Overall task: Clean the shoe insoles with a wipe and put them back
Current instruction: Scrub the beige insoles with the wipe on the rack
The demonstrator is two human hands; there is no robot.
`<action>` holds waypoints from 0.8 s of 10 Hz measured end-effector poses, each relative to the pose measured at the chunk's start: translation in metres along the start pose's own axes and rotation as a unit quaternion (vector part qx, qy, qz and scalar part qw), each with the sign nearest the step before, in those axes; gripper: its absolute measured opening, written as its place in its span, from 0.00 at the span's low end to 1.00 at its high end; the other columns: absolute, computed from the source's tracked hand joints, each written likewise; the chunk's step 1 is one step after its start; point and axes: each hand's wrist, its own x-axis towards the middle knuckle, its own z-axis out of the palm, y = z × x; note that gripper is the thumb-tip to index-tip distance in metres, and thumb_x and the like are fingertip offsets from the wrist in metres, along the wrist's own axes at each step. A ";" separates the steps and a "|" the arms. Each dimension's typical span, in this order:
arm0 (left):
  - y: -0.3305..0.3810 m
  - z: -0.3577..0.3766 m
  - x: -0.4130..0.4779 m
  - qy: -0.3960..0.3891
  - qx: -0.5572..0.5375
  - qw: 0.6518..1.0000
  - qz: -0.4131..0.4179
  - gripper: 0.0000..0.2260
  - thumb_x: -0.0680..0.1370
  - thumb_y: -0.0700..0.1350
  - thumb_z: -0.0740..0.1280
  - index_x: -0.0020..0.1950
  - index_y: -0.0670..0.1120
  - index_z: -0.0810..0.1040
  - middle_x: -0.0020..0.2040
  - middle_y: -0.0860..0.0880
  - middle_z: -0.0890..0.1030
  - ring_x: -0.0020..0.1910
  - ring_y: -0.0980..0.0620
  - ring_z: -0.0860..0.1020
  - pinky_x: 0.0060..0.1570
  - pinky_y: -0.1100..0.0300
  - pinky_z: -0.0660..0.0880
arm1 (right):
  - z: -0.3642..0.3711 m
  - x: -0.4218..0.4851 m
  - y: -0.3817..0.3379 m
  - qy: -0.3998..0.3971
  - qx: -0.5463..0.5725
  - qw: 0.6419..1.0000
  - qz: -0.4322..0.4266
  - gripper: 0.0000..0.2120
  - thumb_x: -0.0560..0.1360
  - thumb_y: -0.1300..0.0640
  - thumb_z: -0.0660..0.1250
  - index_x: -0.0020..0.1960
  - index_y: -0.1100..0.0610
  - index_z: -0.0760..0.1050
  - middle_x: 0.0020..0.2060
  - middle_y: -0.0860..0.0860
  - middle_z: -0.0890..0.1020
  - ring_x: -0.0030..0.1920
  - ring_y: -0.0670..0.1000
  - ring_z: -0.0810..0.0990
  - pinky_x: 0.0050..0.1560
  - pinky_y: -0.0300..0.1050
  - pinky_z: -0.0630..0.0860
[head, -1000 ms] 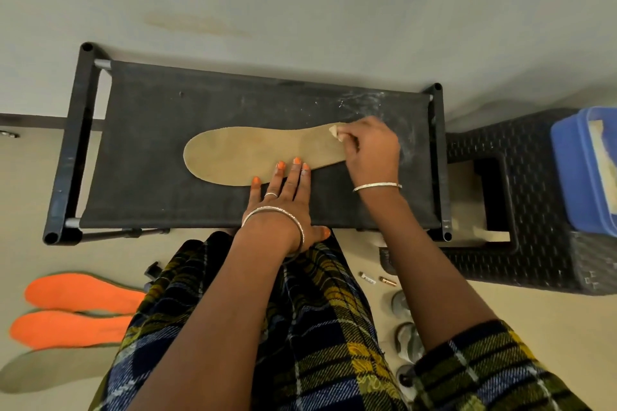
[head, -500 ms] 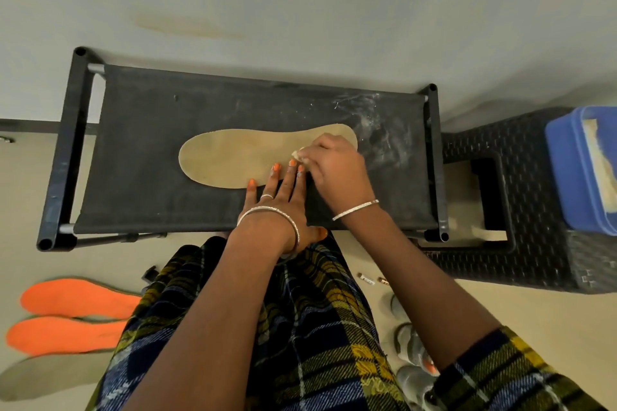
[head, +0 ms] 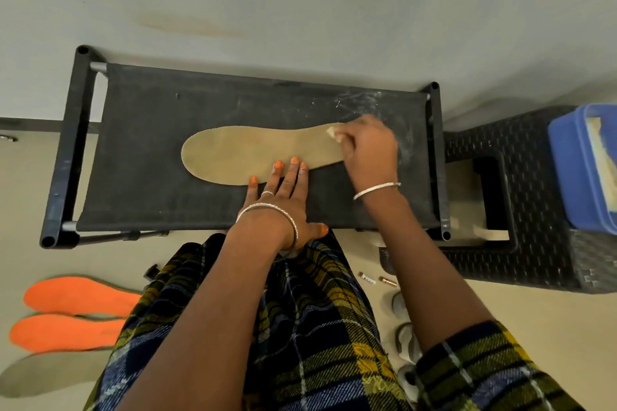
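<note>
A tan insole [head: 243,152] lies flat across the black fabric rack top [head: 143,183]. My left hand [head: 283,192] presses its near edge with straight fingers. My right hand [head: 369,150] grips a small whitish wipe [head: 332,132] against the insole's right end, and most of the wipe is hidden under the fingers. Two orange insoles [head: 76,297] and a grey-green insole [head: 50,374] lie on the floor at the lower left.
A dark woven stool [head: 534,203] stands to the right with a blue tub [head: 581,170] on it. Shoes [head: 405,340] and two small tubes [head: 377,280] lie on the floor beside my right arm. A wall rises behind the rack.
My right hand slid the wipe from the insole's right end toward the middle, then back out to the right end. My left hand stayed pressing the near edge.
</note>
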 end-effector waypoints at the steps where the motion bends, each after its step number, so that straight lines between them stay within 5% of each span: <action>1: 0.000 0.000 0.000 0.001 0.004 1.000 -0.001 0.45 0.79 0.66 0.58 0.78 0.49 0.29 0.77 0.51 0.28 0.77 0.48 0.30 0.75 0.42 0.36 | 0.004 -0.001 -0.010 0.019 0.010 1.000 0.013 0.07 0.72 0.64 0.70 0.46 0.57 0.86 0.43 0.56 0.83 0.43 0.57 0.81 0.45 0.46 0.75; 2: 0.000 -0.001 0.000 -0.005 -0.004 1.000 -0.003 0.45 0.79 0.66 0.58 0.78 0.49 0.28 0.77 0.51 0.28 0.77 0.48 0.30 0.75 0.42 0.36 | 0.009 -0.020 -0.029 -0.094 0.033 0.991 -0.086 0.08 0.74 0.62 0.68 0.48 0.57 0.85 0.45 0.55 0.83 0.46 0.55 0.80 0.48 0.46 0.74; 4: -0.001 -0.001 0.000 -0.001 0.003 1.000 0.002 0.44 0.80 0.65 0.57 0.78 0.49 0.29 0.77 0.51 0.28 0.77 0.48 0.30 0.76 0.42 0.36 | 0.002 0.001 -0.001 0.027 0.016 0.999 0.040 0.07 0.73 0.64 0.70 0.46 0.56 0.86 0.42 0.56 0.83 0.43 0.57 0.81 0.44 0.47 0.76; 6: 0.000 -0.003 0.000 -0.008 -0.005 1.000 -0.002 0.45 0.79 0.66 0.58 0.78 0.49 0.29 0.77 0.51 0.28 0.77 0.48 0.30 0.75 0.42 0.36 | 0.005 -0.014 -0.024 -0.118 0.018 0.987 -0.111 0.09 0.76 0.62 0.67 0.51 0.57 0.85 0.47 0.56 0.83 0.50 0.56 0.80 0.51 0.44 0.72; 8: 0.000 -0.002 0.001 -0.003 0.002 1.000 0.001 0.44 0.79 0.66 0.57 0.78 0.49 0.29 0.77 0.51 0.28 0.77 0.48 0.30 0.76 0.41 0.36 | 0.003 0.000 0.002 0.026 -0.008 1.000 0.012 0.08 0.73 0.64 0.69 0.47 0.56 0.86 0.42 0.56 0.83 0.42 0.58 0.81 0.42 0.49 0.78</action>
